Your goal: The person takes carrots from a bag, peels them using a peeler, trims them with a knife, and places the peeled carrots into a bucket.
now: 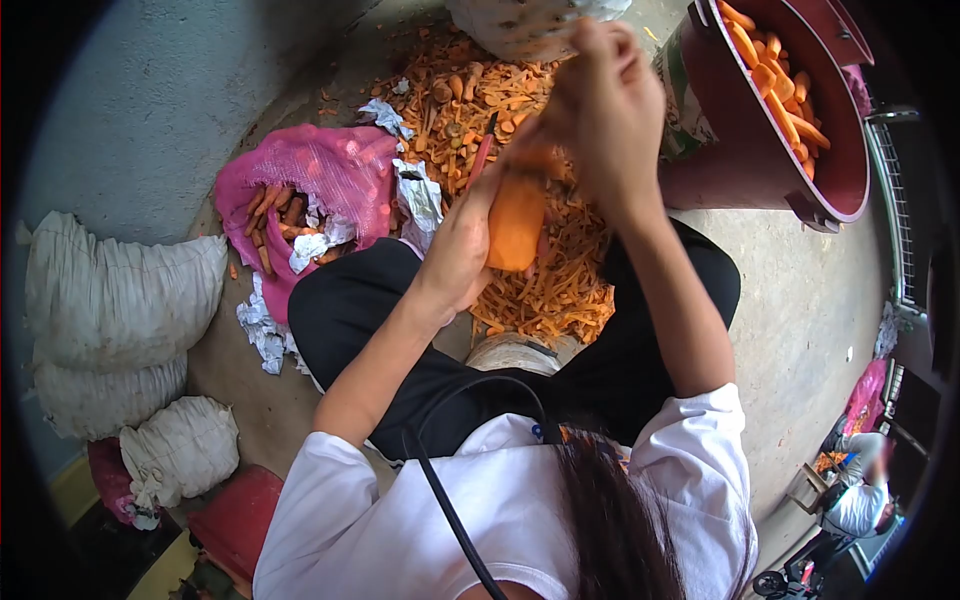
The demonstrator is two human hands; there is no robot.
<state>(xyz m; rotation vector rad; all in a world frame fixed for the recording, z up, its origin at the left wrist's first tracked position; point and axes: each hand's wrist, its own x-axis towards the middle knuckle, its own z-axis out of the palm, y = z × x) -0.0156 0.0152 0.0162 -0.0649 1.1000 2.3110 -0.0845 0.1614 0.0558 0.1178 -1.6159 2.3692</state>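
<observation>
My left hand [463, 245] is wrapped around a thick, peeled orange carrot [516, 225], whose blunt end points toward me. Above the carrot's far part, my right hand [615, 120] is closed and smeared by motion; what its fingers hold is hidden. A thin red handle with a dark tip [482, 158] shows just beyond my left fingers; I cannot tell whether it is held or lying there. Below both hands spreads a heap of orange peelings [545, 305] with carrot ends among them.
A dark red bucket [730, 175] of peeled carrots [785, 90] stands right. Left, a pink mesh bag [290, 160] holds unpeeled carrots [268, 205]. White sacks [120, 290] line the wall; another sack [530, 25] stands ahead. Another person [858, 505] sits far right.
</observation>
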